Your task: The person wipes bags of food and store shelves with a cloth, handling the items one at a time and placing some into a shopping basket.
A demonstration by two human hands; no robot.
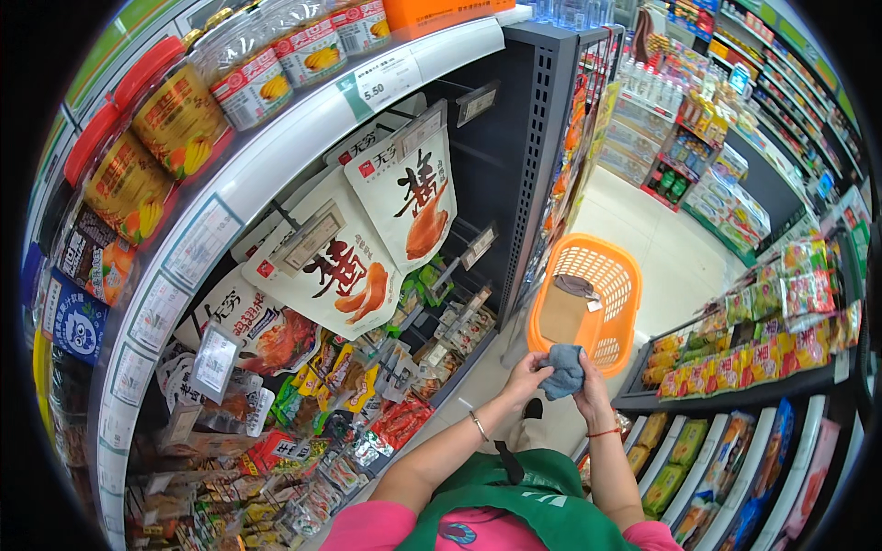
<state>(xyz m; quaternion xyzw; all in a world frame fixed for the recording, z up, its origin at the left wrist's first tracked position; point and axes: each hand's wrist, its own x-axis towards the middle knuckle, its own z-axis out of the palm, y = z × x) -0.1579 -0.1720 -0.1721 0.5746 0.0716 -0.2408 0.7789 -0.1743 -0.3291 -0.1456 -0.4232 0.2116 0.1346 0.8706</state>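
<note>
A crumpled grey-blue cloth [563,372] is held up in front of my green apron [506,499]. The fingers of my left hand [525,380] pinch its left side, and my right hand [591,387] grips the right side. Just beyond the cloth stands an orange plastic shopping basket [635,296] with slotted walls; the cloth overlaps its near rim in the picture. Inside the basket lie a flat brown piece [561,310], perhaps cardboard, and a grey-brown cloth [573,284] with a small white tag.
Hanging snack pouches [344,275] fill the shelf unit on my left, with plastic jars [180,117] on top. A rack of packaged snacks [751,358] stands close on the right. Stacked cartons [730,210] line the far side of the tiled floor [620,206].
</note>
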